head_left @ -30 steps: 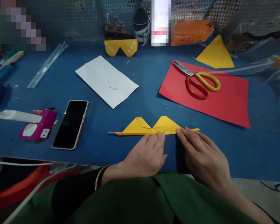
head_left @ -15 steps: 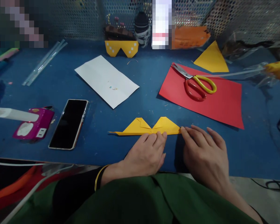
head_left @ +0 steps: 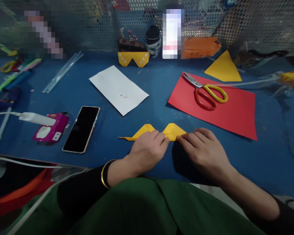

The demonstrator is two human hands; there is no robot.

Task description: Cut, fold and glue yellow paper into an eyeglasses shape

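Note:
A folded yellow paper (head_left: pixel 172 130) with two flat-topped peaks and a dip between them lies on the blue table near its front edge. My left hand (head_left: pixel 148 148) is closed on its lower middle, covering the dip and part of the left peak. The fingers of my right hand (head_left: pixel 203 147) are pinched together on its lower right end, hiding that tip. A thin twisted point sticks out at the paper's left end. How far my fingertips wrap under the paper cannot be seen.
Scissors (head_left: pixel 203 91) lie on a red sheet (head_left: pixel 235 114), with a white sheet (head_left: pixel 119 89) left of them. Leftward are a black-screened phone (head_left: pixel 82 129) and a magenta device (head_left: pixel 51 129). Farther back are a yellow cutout with white squares (head_left: pixel 133 58) and a yellow triangle (head_left: pixel 224 67).
My right hand has slid left along the folded yellow paper, closer to my left hand. My left hand has moved slightly left and up over the dip. The view has shifted somewhat.

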